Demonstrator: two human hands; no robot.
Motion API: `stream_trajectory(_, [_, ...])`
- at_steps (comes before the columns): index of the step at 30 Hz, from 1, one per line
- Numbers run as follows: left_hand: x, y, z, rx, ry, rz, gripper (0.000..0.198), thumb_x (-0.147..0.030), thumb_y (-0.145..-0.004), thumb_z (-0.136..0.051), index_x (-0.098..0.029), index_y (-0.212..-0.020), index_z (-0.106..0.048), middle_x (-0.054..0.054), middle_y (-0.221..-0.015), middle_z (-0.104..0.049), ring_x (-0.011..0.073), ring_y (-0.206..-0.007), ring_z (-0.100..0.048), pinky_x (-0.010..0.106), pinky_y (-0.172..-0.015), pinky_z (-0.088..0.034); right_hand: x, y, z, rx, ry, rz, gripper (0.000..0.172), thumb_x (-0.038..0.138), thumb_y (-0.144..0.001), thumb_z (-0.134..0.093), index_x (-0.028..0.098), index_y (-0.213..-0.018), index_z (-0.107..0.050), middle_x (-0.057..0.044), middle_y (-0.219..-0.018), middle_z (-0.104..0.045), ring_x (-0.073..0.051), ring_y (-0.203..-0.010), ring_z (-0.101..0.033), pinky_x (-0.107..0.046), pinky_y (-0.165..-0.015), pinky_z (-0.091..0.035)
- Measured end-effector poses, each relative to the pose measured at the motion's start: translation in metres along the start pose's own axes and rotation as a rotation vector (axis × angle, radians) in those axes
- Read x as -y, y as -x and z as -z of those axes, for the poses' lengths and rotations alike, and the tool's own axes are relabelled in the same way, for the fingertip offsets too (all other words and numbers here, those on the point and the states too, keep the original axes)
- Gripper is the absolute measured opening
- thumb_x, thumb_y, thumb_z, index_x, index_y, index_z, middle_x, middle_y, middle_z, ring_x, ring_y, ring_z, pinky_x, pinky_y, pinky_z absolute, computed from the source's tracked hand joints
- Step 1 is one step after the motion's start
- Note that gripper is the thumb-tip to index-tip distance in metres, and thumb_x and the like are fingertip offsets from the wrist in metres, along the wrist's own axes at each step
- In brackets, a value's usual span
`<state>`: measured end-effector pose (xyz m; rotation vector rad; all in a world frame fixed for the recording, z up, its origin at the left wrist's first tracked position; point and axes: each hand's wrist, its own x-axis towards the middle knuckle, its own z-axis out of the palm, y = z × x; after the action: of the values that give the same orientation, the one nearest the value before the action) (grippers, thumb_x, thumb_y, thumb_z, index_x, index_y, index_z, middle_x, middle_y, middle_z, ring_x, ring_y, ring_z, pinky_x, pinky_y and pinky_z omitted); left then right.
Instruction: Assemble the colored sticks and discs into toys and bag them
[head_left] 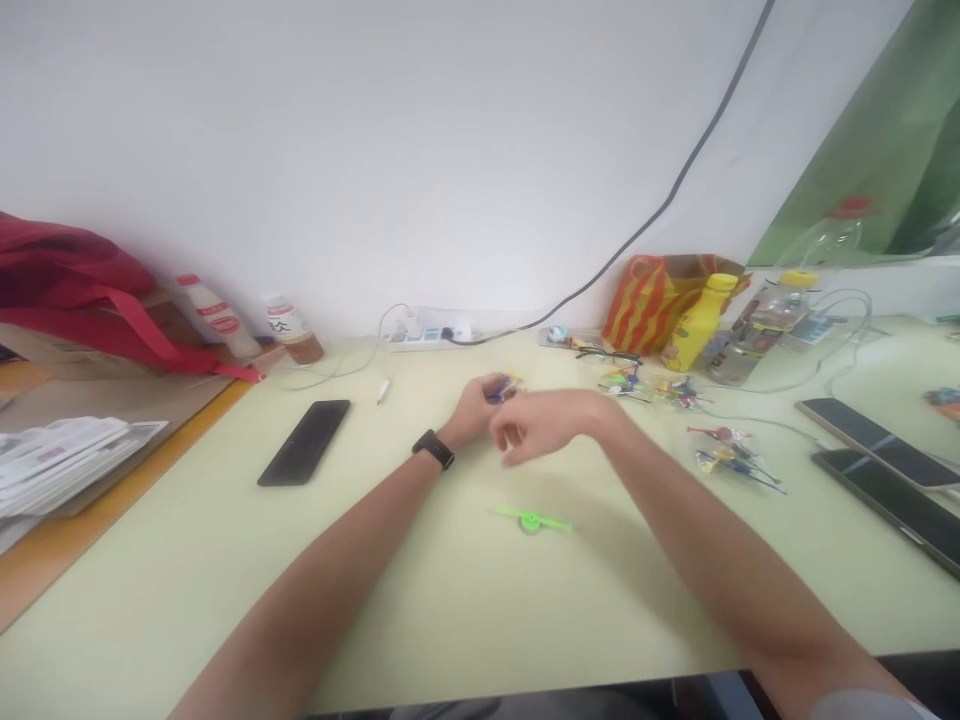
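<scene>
My left hand, with a black watch on its wrist, closes around small blue and yellow plastic pieces that look like part of a bagged toy. Their exact shape is partly hidden by the fingers. My right hand hangs just in front of and beside the left one. Its fingers are loosely curled with a gap between them and the thumb, and I see nothing in them. Below it on the table lies a bright green plastic piece with a round hub and two long thin arms.
Bagged coloured toys lie to the right, with more small toys behind. Glasses, a yellow bottle, a striped bag and a power strip line the wall. A black phone lies left, another phone right.
</scene>
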<state>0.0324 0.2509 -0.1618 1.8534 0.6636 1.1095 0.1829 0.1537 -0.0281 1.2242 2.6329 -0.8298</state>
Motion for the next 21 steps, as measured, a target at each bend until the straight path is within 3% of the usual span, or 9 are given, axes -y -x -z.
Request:
stream_trajectory(3, [-0.001, 0.000, -0.003, -0.008, 0.038, -0.001, 0.049, -0.040, -0.076, -0.086, -0.016, -0.115, -0.070, 0.009, -0.099, -0.076, 0.0211, -0.088, -0.070, 0.035, -0.081, -0.057, 0.015, -0.024, -0.023, 0.307, 0.056, -0.041, 0.029, 0.033, -0.069, -0.082, 0.019, -0.092, -0.071, -0.001, -0.090, -0.073, -0.018, -0.076, -0.065, -0.025, -0.058, -0.040])
stream_trajectory(6, [0.000, 0.000, -0.003, 0.054, 0.002, 0.016, 0.044, -0.041, -0.075, -0.088, -0.016, -0.108, -0.073, 0.010, -0.101, -0.076, 0.0220, -0.089, -0.071, 0.035, -0.081, -0.058, 0.023, -0.040, -0.040, 0.404, 0.043, 0.014, 0.018, 0.023, -0.070, -0.077, 0.018, -0.086, -0.070, -0.001, -0.085, -0.072, -0.018, -0.075, -0.065, -0.025, -0.057, -0.042])
stream_trajectory(9, [0.005, 0.000, -0.002, 0.034, -0.043, 0.026, 0.038, -0.042, -0.077, -0.085, -0.015, -0.102, -0.074, 0.011, -0.102, -0.076, 0.0234, -0.091, -0.071, 0.036, -0.082, -0.058, 0.022, -0.042, -0.043, 0.396, 0.031, 0.067, 0.009, 0.015, -0.072, -0.068, 0.017, -0.082, -0.069, -0.001, -0.084, -0.071, -0.018, -0.073, -0.065, -0.025, -0.056, -0.042])
stream_trajectory(14, [0.010, 0.002, -0.002, 0.074, -0.135, 0.038, 0.032, -0.041, -0.076, -0.084, -0.015, -0.088, -0.071, 0.005, -0.081, -0.071, 0.0174, -0.074, -0.064, 0.030, -0.067, -0.051, 0.012, -0.032, -0.030, 0.302, -0.015, 0.092, 0.014, 0.019, -0.075, -0.071, 0.017, -0.088, -0.068, -0.001, -0.087, -0.072, -0.016, -0.075, -0.065, -0.023, -0.056, -0.041])
stream_trajectory(21, [-0.010, 0.002, -0.002, 0.114, -0.503, -0.059, 0.021, -0.036, -0.090, -0.062, -0.017, -0.081, -0.063, 0.001, -0.077, -0.067, 0.0162, -0.071, -0.058, 0.028, -0.064, -0.045, 0.000, -0.020, -0.014, 0.253, -0.111, 0.079, 0.009, 0.021, -0.079, -0.070, 0.017, -0.087, -0.071, -0.001, -0.088, -0.075, -0.015, -0.079, -0.069, -0.021, -0.061, -0.045])
